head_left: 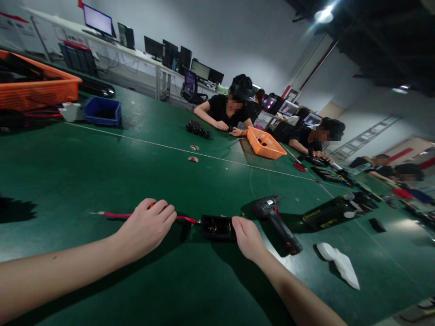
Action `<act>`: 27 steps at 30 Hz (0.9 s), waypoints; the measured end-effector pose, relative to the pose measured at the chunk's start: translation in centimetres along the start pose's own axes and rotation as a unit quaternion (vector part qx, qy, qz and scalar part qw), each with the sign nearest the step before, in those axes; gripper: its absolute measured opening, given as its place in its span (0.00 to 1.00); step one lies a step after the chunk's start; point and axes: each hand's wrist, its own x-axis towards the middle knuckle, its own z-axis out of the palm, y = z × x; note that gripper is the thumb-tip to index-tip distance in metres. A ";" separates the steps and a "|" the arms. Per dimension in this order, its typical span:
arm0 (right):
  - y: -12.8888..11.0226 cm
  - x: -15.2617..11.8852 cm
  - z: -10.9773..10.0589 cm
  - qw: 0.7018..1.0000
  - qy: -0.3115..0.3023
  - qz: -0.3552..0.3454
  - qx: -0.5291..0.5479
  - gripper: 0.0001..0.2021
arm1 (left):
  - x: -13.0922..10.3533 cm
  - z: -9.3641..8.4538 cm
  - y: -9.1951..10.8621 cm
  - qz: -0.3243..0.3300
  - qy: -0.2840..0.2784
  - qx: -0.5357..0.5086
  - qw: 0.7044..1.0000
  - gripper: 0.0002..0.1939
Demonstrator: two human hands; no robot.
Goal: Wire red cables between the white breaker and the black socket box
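Note:
My left hand (147, 226) is closed around the middle of a red cable (117, 215). Its left end sticks out past my wrist with a thin silvery tip, and its right end meets the side of a small open black box (217, 227). A bit of orange and black shows among my left fingers; what it belongs to is hidden. My right hand (248, 236) grips the right end of the box, which stays low over the green table. Small metallic bits are visible inside the box. Just right of my right hand lies a black cordless screwdriver (277, 222).
A black bottle (326, 213) and a white crumpled piece (338, 262) lie to the right. Orange baskets (268, 151) and a blue bin (102, 111) stand farther back. Round holes (193, 159) pierce the table (129, 172). Several people work across it.

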 end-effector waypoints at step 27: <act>2.1 1.1 -1.8 0.966 0.100 -0.015 -0.236 0.10 | 0.3 -0.8 0.0 0.001 -0.044 0.001 0.999 0.12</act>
